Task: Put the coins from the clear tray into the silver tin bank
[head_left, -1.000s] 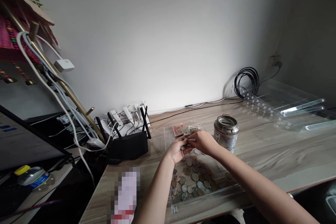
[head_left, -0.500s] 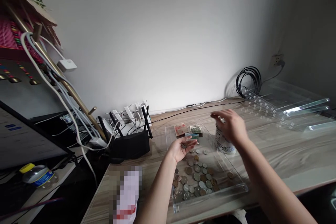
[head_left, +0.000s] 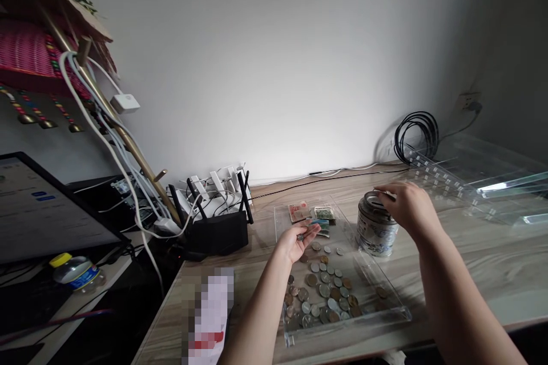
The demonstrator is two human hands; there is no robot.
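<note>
My left hand [head_left: 297,241] hovers palm up over the clear acrylic tray [head_left: 280,222], fingers half curled, with what looks like a coin in the palm. A tin can [head_left: 377,234] with a slotted lid stands just right of the tray. At its lid is my right hand [head_left: 406,205], thumb and fingers pinched over the slot; whatever they hold is hidden. Many loose coins [head_left: 324,291] lie spread over the near half of the tray. Banknotes, one reddish [head_left: 298,211] and one green [head_left: 324,214], lie at its far end beside a bluish note [head_left: 321,227].
A black router [head_left: 218,234] with white plugs behind it stands left of the tray. Clear acrylic pieces [head_left: 475,194] and a coil of black cable [head_left: 416,137] lie at the back right. On the left are a laptop screen [head_left: 47,205] and a yellow-capped bottle [head_left: 77,274].
My right hand has come down to the right side of the tin's lid, so the slotted top now shows. My left hand stays palm up over the tray. The view has shifted slightly left.
</note>
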